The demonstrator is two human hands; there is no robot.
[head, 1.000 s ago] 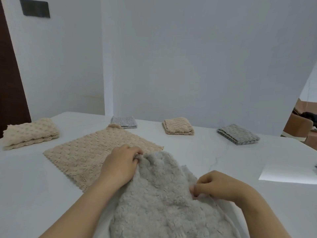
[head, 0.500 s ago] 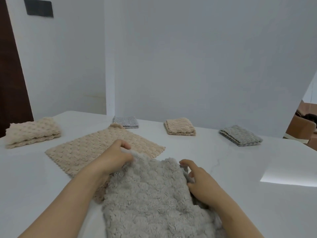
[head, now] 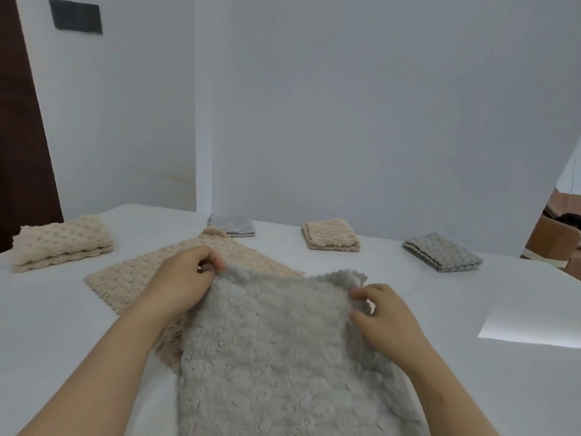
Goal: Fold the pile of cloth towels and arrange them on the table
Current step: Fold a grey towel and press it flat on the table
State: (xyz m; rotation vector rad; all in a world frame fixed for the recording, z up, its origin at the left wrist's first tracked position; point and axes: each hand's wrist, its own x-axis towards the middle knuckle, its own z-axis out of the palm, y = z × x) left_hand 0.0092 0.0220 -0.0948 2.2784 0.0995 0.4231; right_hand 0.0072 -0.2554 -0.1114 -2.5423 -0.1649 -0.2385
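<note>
Your left hand (head: 185, 278) and right hand (head: 386, 319) each pinch a far corner of the unfolded grey towel (head: 276, 341) between them; four folded towels (head: 330, 238) lie beyond, and a flat beige towel (head: 135, 278) under your left needs folding.

the grey towel (head: 283, 357) is thick, fluffy cloth with a curly pile and a scalloped edge. the flat beige towel (head: 132, 278) under it is cloth too, knobbly with rows of small bumps. the folded beige towel (head: 59, 243) at the left has the same bumpy plush. the small grey folded towel (head: 231, 223), tan folded towel (head: 330, 237) and far grey folded towel (head: 440, 251) look fleecy and matt. the table (head: 47, 325) is white, smooth, with a soft sheen. the wall (head: 345, 105) is matt white.
</note>
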